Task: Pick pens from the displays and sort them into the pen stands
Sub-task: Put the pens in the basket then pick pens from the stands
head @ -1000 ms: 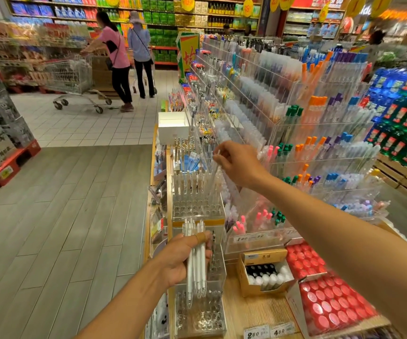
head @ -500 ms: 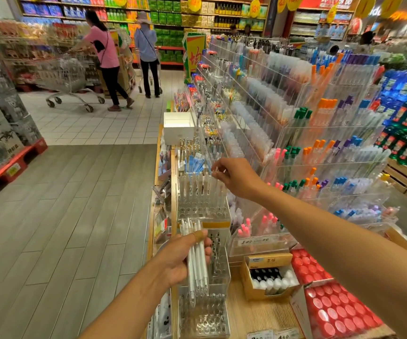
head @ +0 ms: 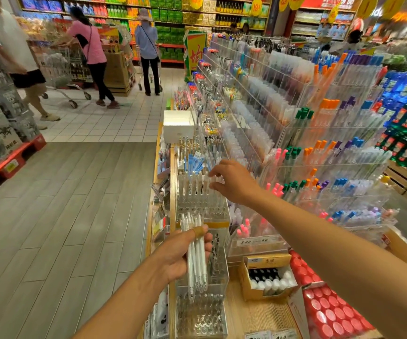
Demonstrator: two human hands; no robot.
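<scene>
Fingertips [head: 212, 177] of your right hand [head: 236, 182] pinched a pen at the clear acrylic stand [head: 201, 204]; left hand [head: 180, 253] gripped approx. four white pens [head: 196, 260], unsorted — lots left.

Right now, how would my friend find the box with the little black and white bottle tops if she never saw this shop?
Start at the wooden counter below the big clear pen racks. Between the clear pen stand near the left hand and the trays of red round lids sits a yellow-brown cardboard box. Only it is open-topped cardboard, showing rows of black and white caps.
</scene>
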